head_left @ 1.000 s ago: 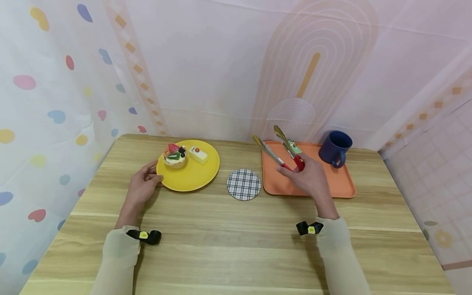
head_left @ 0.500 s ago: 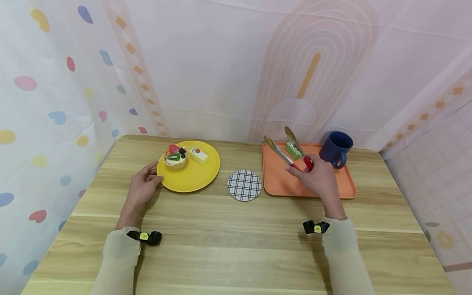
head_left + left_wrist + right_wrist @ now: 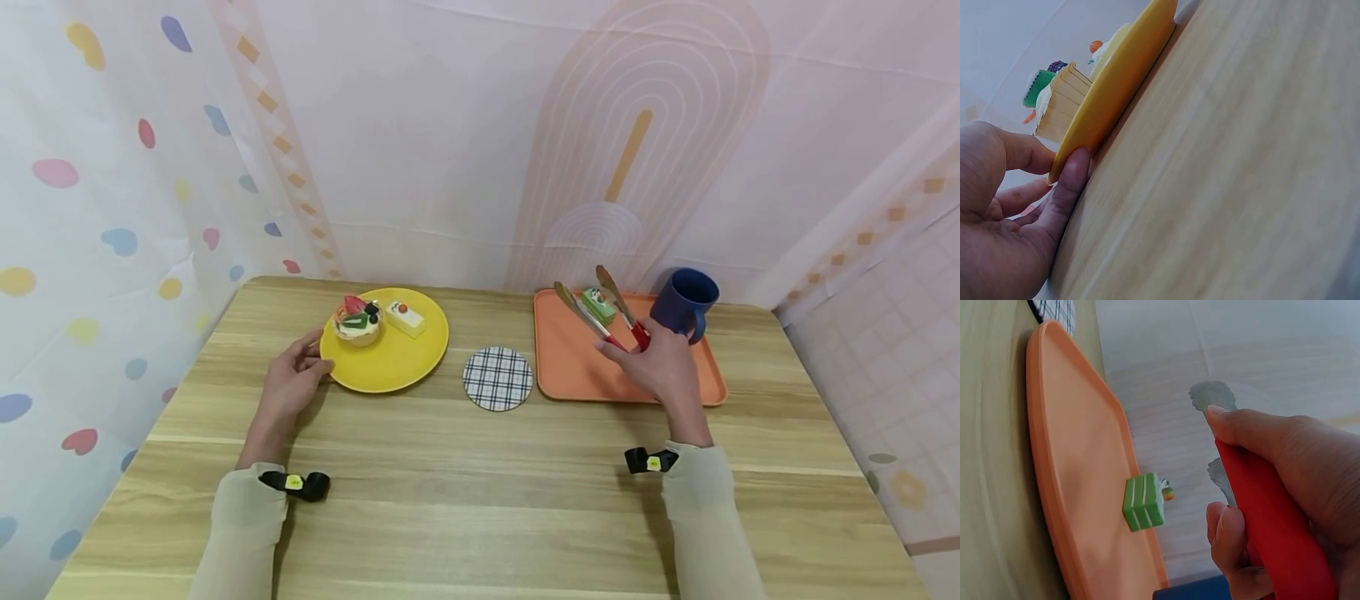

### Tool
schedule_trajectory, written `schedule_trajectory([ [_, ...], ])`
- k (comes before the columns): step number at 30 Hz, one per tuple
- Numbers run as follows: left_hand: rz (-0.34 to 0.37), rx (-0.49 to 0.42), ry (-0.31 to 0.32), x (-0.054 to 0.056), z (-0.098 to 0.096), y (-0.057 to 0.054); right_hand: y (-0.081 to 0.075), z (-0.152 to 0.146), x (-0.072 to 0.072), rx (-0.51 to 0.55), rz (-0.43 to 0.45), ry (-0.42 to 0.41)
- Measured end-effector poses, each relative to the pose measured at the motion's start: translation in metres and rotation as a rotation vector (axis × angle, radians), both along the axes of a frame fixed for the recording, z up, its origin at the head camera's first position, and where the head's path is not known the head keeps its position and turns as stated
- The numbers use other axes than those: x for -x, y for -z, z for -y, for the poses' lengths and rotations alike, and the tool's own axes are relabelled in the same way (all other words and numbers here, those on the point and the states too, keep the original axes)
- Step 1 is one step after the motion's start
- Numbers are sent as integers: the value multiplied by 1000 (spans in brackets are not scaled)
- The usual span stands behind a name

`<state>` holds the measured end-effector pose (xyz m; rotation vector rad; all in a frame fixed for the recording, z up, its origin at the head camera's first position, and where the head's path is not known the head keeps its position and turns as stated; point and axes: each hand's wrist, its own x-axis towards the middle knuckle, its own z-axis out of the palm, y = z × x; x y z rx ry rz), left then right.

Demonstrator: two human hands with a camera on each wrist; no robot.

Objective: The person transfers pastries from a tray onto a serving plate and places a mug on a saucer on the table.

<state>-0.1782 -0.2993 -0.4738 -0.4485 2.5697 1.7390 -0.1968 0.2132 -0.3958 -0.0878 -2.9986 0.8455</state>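
My left hand [image 3: 291,379] pinches the left rim of a yellow plate [image 3: 390,367], thumb and fingers at its edge in the left wrist view. On that plate sit a fruit tart [image 3: 357,327] and a small pale-yellow cake [image 3: 404,318]. My right hand [image 3: 662,362] grips red-handled metal tongs [image 3: 1272,519], whose two arms are spread apart. In the head view the tong tips stand on either side of a green layered cake [image 3: 597,307]. That cake rests on an orange tray [image 3: 570,367], near its back edge; the right wrist view shows its green and white layers [image 3: 1144,502].
A dark blue mug [image 3: 684,298] stands at the tray's back right, close beside my right hand. Between plate and tray lies a round checked coaster [image 3: 498,379]. A patterned cloth [image 3: 450,150] hangs behind the wooden table [image 3: 465,500].
My right hand has moved right with the tongs, whose tips went from left of the green cake to around it. My left hand and the plate hold still.
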Motion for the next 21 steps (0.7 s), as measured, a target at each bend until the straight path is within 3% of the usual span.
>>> schedule_trajectory([
  [8, -1, 5, 8, 0, 1, 2, 8, -8, 1, -1, 54, 33],
  [21, -8, 13, 4, -1, 1, 1, 17, -15, 7, -36, 47, 42],
])
